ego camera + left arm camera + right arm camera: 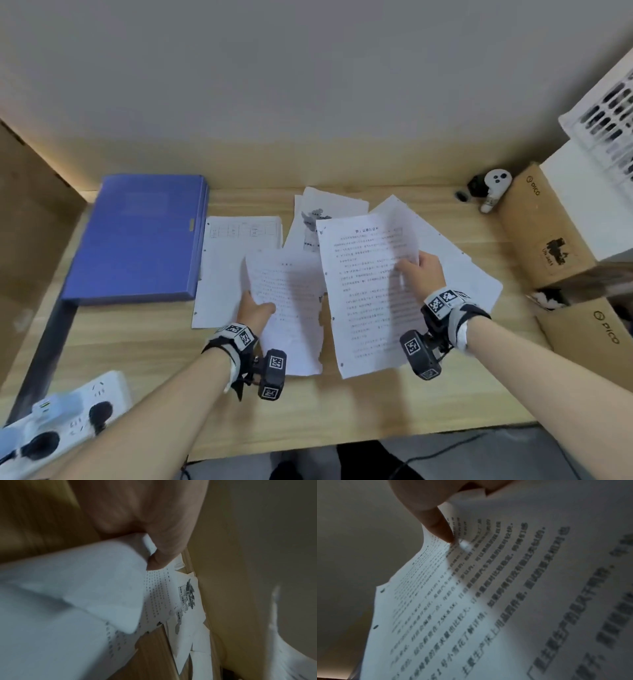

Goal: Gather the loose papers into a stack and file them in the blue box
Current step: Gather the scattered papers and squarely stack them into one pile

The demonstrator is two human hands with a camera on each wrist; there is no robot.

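Observation:
A shut blue box (pixel 144 236) lies flat at the desk's back left. My left hand (pixel 255 310) pinches the left edge of a printed sheet (pixel 291 308) with a torn right edge; in the left wrist view the thumb (pixel 159 557) presses on that sheet (pixel 68 588). My right hand (pixel 419 270) grips a larger printed page (pixel 366 291), lifted off the desk; in the right wrist view a finger (pixel 440 528) lies on this page (pixel 505 601). A sheet with a table (pixel 236 260), a sheet with a grey picture (pixel 318 219) and a blank sheet (pixel 472 270) lie loose beneath.
Two brown cardboard boxes (pixel 548 236) and a white crate (pixel 606 113) crowd the right side. A white controller (pixel 493 188) lies at the back right. A white power strip (pixel 65 418) sits at the front left corner. The wooden desk (pixel 342 411) shows bare near me.

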